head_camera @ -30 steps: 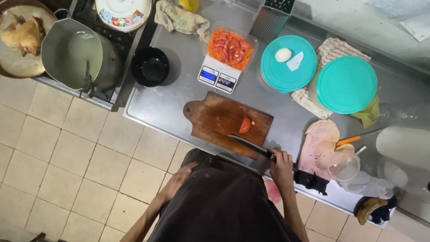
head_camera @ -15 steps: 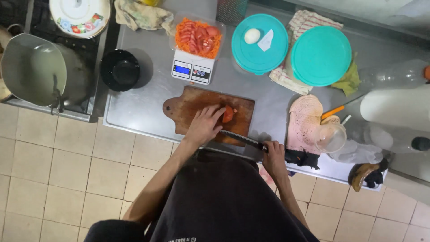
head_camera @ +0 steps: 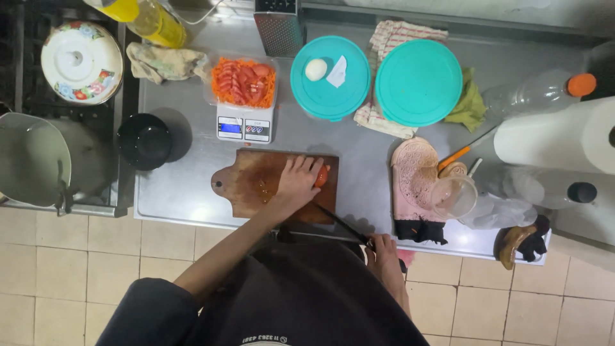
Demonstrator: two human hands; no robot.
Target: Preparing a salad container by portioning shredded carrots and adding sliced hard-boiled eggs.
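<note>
At a steel counter, my left hand presses down on a piece of tomato, fingers curled over it, at the right part of the wooden cutting board. My right hand is clenched around the handle of a dark knife, its blade angled up toward the tomato from the board's near edge. Behind the board, a clear tub of sliced tomato and grated carrot sits on a kitchen scale. A teal lid carrying an egg lies to the right.
</note>
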